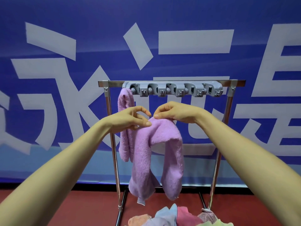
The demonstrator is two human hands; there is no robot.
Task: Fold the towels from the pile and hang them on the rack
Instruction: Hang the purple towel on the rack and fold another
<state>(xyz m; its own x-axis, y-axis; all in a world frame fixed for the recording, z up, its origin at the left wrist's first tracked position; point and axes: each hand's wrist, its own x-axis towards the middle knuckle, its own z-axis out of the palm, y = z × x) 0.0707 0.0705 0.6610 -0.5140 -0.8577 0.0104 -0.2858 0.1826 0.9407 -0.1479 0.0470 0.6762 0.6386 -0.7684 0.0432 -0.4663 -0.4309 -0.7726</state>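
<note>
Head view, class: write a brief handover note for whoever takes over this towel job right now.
Left hand and right hand: both pinch the top of the held purple towel, which droops in front of the rack.
Done: one hung purple towel at the rack's leftmost clip.
Left: hang the held one, then fold and hang the pile below.

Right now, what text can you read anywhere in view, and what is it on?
"永": large white character on the blue banner, left of the rack.
Middle white character: partly hidden by the rack and the held purple towel; possibly "远", unsure.
Right white character: cut off by the picture's edge; possibly "是", unsure.
White fragment at the far left edge: unreadable.
No text visible on the grey hook bar.
</note>
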